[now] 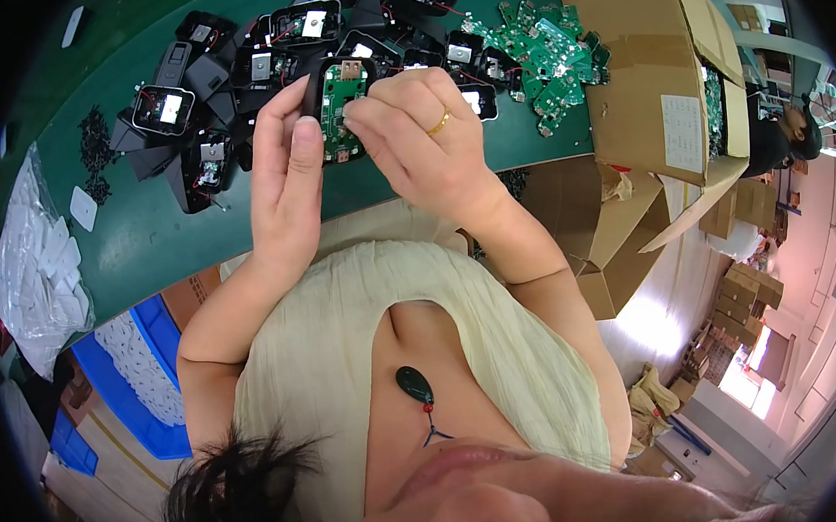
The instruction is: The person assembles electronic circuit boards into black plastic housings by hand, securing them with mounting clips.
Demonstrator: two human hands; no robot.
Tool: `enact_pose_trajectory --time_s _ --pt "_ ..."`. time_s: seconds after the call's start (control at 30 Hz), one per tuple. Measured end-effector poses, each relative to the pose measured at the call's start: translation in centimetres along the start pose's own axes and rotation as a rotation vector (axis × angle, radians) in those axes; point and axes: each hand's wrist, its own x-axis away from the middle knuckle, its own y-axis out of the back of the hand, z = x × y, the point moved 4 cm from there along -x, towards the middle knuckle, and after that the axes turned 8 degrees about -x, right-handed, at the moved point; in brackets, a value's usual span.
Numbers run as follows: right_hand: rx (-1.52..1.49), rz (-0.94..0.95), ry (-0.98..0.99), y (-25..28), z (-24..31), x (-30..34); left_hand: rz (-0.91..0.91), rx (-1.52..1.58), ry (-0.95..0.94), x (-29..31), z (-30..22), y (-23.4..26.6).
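Note:
My left hand (284,188) is closed around the side of a small black plastic housing (313,97), holding it up over the table's front edge. Inside the housing lies a green circuit board (333,99) with a tan connector at its top end. My right hand (429,136), a ring on one finger, is curled over the right side of the board. Its thumb and fingertips are pinched together at the board's surface; whatever they may hold is hidden.
Black housings (263,68) with wired parts are heaped behind my hands. A pile of green circuit boards (550,66) lies right of them, beside an open cardboard box (631,66). Small black parts (95,151) and a plastic bag of white pieces (40,270) are at left. Below stands a blue bin (160,339).

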Motion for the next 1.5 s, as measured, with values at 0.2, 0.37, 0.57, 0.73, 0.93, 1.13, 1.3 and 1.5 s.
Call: enact_pose_trajectory --time_s 0.2,0.37,0.57,0.73,0.93,1.13,1.3,1.5 --pt "-0.006 0.086 -0.023 -0.2 -0.1 0.3 0.005 0.01 -0.019 0.2 0.0 0.1" --pt "-0.021 0.094 -0.001 -0.2 -0.1 0.1 -0.01 -0.037 -0.092 -0.1 -1.0 -0.6" --pt "-0.537 -0.021 -0.476 -0.4 -1.4 1.1 -0.044 0.116 0.048 -1.9 -1.0 -0.7" --pt "-1.048 -0.152 -0.804 -0.9 -3.0 1.7 -0.028 0.038 -0.072 -2.8 -2.0 -1.5" --pt "-0.86 -0.131 -0.627 0.2 -4.4 0.4 0.069 -0.141 -0.215 -5.1 -3.7 -2.9" --pt "-1.257 -0.011 -0.76 1.8 -8.4 -3.8 0.25 0.203 0.165 -10.9 -4.5 -3.5" --pt "-1.295 0.043 -0.692 1.9 -13.7 -7.0 0.482 0.319 0.257 -16.7 -5.8 -5.1" --pt "-1.445 -0.173 -0.881 1.2 -23.7 -7.7 0.214 -0.638 -0.186 -32.3 -0.5 5.4"
